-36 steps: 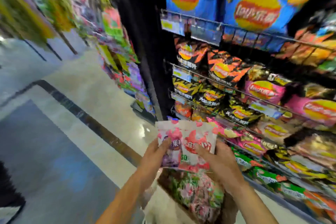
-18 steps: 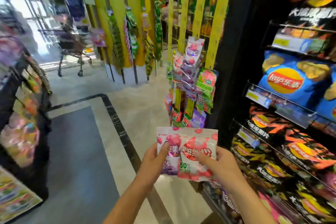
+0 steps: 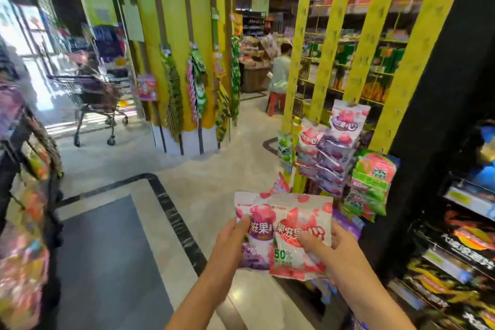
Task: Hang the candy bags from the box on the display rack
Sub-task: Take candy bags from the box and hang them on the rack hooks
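I hold two candy bags side by side in front of me. My left hand [image 3: 229, 242] grips the purple grape bag [image 3: 256, 246] by its left edge. My right hand [image 3: 330, 250] pinches the red strawberry bag [image 3: 293, 225], which overlaps the purple one. Just beyond them, to the right, stands the display rack [image 3: 296, 142] on a yellow post. Rows of the same purple and red bags [image 3: 332, 150] hang on it, with green bags [image 3: 373, 177] to their right. The box is out of view.
A black shelf unit [image 3: 439, 115] with chip bags [image 3: 468, 238] fills the right side. Yellow pillars with hanging snacks [image 3: 198, 94] stand ahead. A shopping cart [image 3: 96, 99] is at the far left, a person [image 3: 280, 69] on a red stool far back. Another snack rack [image 3: 24, 195] lines the left.
My view has swung up and left from the chip shelves and the box to the aisle and the hanging rack. Both hands keep the same hold on the two bags.
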